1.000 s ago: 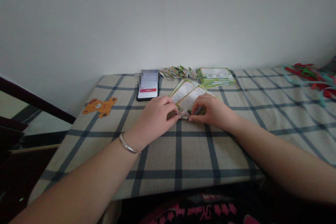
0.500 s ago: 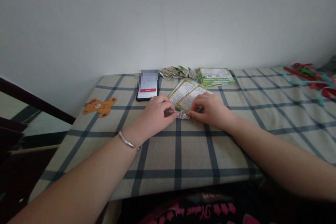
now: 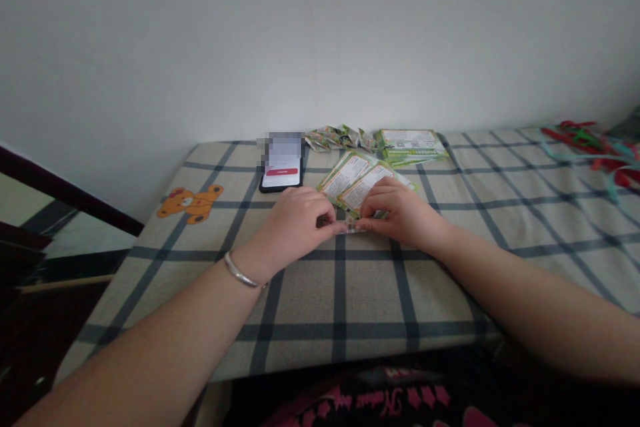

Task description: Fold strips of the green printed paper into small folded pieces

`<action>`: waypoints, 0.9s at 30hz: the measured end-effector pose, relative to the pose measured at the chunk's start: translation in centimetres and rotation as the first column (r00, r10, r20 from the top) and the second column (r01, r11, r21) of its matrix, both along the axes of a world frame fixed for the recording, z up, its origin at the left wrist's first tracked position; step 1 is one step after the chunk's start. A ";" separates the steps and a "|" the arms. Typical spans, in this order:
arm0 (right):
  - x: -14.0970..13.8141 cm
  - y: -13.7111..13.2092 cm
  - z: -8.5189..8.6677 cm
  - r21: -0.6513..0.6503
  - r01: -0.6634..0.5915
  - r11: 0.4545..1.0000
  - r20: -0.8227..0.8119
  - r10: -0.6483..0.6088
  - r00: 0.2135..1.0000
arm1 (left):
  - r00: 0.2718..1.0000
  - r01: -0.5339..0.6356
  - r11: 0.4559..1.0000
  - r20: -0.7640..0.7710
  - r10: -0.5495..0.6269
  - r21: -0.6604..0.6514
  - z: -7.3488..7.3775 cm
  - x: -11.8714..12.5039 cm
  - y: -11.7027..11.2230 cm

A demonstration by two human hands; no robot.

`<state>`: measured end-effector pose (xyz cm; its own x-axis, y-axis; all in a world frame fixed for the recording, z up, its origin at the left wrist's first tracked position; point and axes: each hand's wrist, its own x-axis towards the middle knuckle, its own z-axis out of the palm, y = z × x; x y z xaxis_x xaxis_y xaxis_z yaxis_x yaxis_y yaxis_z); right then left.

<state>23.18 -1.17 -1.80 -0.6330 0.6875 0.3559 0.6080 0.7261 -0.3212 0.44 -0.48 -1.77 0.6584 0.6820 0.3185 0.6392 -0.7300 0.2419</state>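
Beside white wall, plaid table bears leaflets.

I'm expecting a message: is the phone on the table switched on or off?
On: the phone lies face up, its screen glowing white with a red bar across it.

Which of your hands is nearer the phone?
Left. The left hand lies just on the near side of the phone; the right hand is farther right. Both pinch a folded paper.
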 end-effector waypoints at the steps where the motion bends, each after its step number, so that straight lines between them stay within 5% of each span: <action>1: 0.0 0.0 0.0 -0.011 0.012 1.000 0.003 -0.012 1.000 | 1.000 0.001 1.000 -0.005 -0.001 -0.007 0.0 0.0 0.0; 15: -0.8 -0.9 -0.4 -0.003 0.268 0.964 0.066 -0.267 0.961 | 0.998 -0.062 0.998 -0.019 0.062 -0.023 -0.5 0.1 -0.1; 27: -1.2 -1.1 -0.1 0.107 0.281 0.954 0.167 -0.296 0.941 | 0.996 -0.083 0.997 -0.028 0.083 -0.003 -0.3 0.4 -0.5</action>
